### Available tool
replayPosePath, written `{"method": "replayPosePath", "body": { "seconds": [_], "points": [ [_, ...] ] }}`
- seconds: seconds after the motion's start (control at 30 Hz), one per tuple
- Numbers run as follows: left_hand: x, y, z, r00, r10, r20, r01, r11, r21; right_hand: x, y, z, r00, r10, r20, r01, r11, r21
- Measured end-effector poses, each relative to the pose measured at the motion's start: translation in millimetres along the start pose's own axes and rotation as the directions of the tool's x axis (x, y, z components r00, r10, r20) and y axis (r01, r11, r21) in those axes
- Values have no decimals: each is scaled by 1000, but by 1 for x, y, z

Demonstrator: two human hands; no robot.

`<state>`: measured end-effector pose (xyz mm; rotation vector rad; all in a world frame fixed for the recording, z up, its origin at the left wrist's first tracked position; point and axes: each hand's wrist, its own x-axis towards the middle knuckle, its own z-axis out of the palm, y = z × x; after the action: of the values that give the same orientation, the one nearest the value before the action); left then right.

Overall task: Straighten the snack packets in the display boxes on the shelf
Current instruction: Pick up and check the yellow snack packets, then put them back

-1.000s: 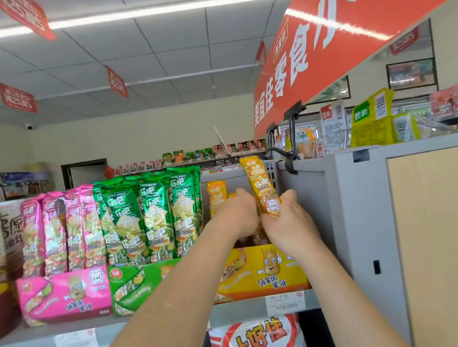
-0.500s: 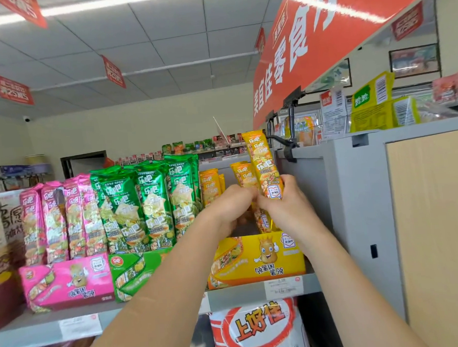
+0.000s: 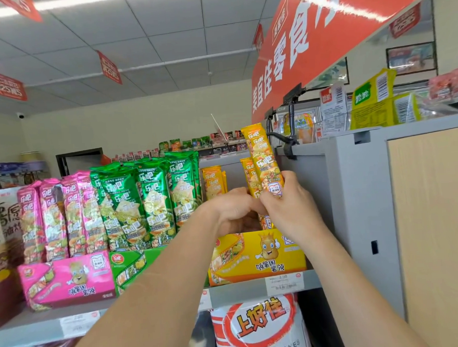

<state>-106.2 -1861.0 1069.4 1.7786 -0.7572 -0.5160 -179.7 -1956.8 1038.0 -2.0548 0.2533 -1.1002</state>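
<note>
Three display boxes stand side by side on the shelf: pink (image 3: 68,279), green (image 3: 129,265) and yellow (image 3: 259,254). My right hand (image 3: 291,209) grips a tall yellow snack packet (image 3: 263,155), held upright above the yellow box. My left hand (image 3: 233,210) has curled fingers at the base of a second yellow packet (image 3: 248,177) just left of it; what the fingers hold is hidden. More yellow packets (image 3: 212,182) stand at the box's back left. Green packets (image 3: 149,199) and pink packets (image 3: 56,218) stand upright in their boxes.
A grey cabinet (image 3: 364,205) with a wood panel blocks the right side of the shelf. Black clips (image 3: 288,145) and boxed goods (image 3: 379,105) sit on its top. A red banner (image 3: 308,39) hangs overhead. A shrimp flakes bag (image 3: 259,329) sits on the shelf below.
My right hand has lifted the yellow packet higher above the yellow box and set it more upright. My left hand stayed beside it.
</note>
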Motion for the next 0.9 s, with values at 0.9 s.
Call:
{"method": "replayPosePath", "body": {
  "seconds": [0.9],
  "points": [
    [-5, 2, 9, 944, 313, -101, -129, 637, 760, -20, -7, -13, 975, 144, 171, -51, 889, -456]
  ]
}}
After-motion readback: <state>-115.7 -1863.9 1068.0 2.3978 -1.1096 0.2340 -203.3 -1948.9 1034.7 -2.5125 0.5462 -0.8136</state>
